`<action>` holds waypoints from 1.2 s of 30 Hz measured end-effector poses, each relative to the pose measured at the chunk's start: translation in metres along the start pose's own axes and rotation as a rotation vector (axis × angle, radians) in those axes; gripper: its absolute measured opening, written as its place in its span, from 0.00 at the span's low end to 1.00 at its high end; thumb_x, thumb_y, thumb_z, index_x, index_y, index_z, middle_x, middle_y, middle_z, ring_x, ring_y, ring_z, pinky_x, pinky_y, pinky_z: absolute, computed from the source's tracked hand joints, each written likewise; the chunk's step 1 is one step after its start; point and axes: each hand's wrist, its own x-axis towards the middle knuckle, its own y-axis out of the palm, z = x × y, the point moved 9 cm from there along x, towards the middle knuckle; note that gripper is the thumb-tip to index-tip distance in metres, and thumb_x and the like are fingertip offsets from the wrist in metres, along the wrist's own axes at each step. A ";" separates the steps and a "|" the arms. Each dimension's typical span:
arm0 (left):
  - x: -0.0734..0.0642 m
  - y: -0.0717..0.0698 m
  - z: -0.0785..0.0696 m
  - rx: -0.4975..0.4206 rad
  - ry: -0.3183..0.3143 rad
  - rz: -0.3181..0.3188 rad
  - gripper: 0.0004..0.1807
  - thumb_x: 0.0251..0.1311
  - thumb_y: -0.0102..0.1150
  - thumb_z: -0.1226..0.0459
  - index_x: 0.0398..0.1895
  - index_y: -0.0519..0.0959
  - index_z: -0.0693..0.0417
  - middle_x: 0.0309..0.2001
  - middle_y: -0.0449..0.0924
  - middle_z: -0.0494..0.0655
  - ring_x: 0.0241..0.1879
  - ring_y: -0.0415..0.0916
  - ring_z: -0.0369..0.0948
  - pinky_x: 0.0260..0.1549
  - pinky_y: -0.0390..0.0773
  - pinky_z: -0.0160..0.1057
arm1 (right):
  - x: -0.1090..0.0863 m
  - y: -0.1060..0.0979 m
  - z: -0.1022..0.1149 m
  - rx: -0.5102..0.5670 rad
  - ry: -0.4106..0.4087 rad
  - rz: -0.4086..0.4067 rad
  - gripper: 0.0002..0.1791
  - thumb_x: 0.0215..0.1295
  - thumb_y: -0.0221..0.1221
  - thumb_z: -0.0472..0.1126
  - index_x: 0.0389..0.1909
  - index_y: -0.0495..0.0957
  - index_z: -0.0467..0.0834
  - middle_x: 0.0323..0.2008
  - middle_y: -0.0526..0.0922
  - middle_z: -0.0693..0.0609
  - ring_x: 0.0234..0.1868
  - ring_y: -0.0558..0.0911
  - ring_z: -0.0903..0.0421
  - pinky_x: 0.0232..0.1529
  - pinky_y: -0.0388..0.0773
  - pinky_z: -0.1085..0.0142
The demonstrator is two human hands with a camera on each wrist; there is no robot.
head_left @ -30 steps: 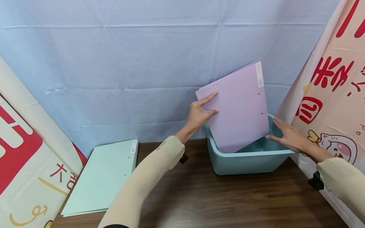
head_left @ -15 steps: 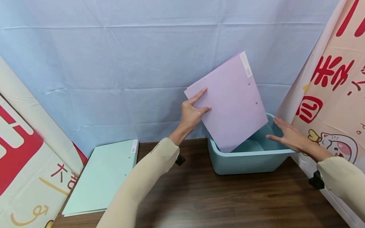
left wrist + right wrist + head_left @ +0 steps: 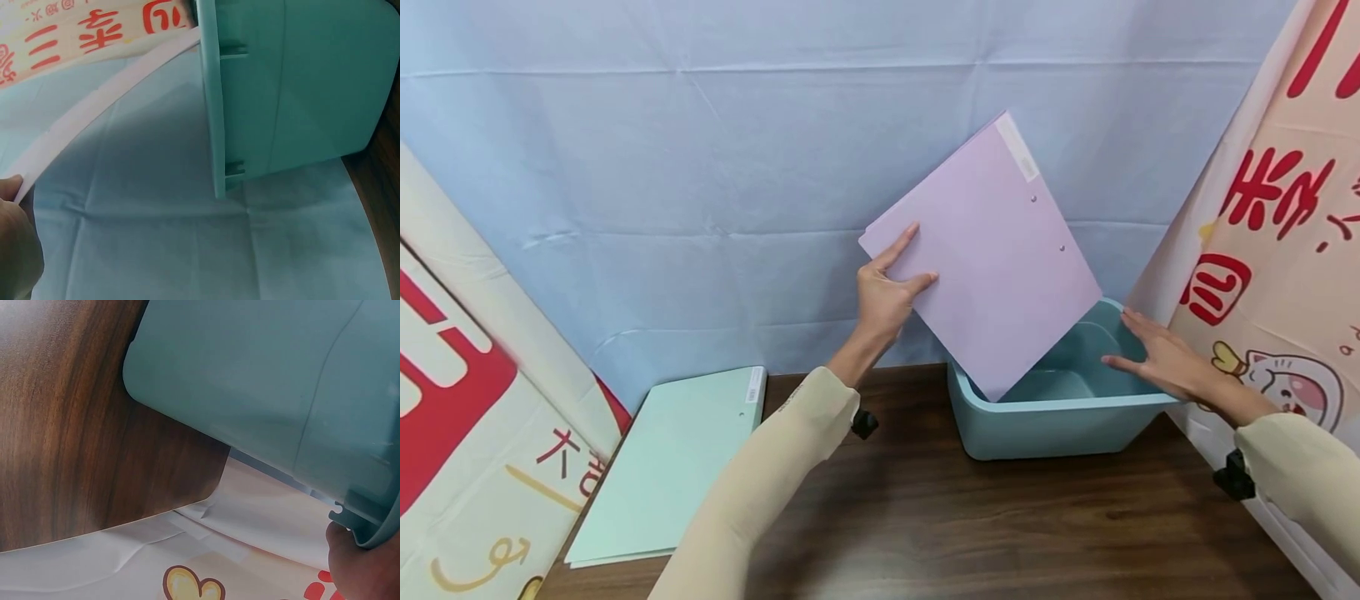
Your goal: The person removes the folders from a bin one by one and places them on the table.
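My left hand grips the left edge of a lilac file folder, index finger and thumb on its near face. The folder stands tilted, with a white label at its top corner and two rivets. Its lower corner sits inside the teal plastic bin, just behind the front rim. In the left wrist view the folder shows as a thin pale strip beside the bin. My right hand holds the bin's right rim, thumb on the inner side. The right wrist view shows a finger under the rim.
A mint-green file folder lies flat at the left of the dark wooden table. A pale blue cloth hangs behind. Printed banners flank the table, one on the left and one on the right.
My left hand has moved left and slightly up, tilting the lilac folder further counterclockwise while its lower corner stays in the bin. The right hand and bin have stayed put.
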 end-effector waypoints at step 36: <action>0.005 -0.076 -0.053 -0.172 0.038 -0.076 0.46 0.45 0.72 0.89 0.71 0.79 0.54 0.71 0.78 0.42 0.70 0.74 0.41 0.64 0.80 0.45 | 0.001 0.000 0.000 0.013 -0.004 -0.002 0.57 0.74 0.61 0.60 0.82 0.42 0.27 0.79 0.47 0.21 0.76 0.53 0.18 0.64 0.54 0.18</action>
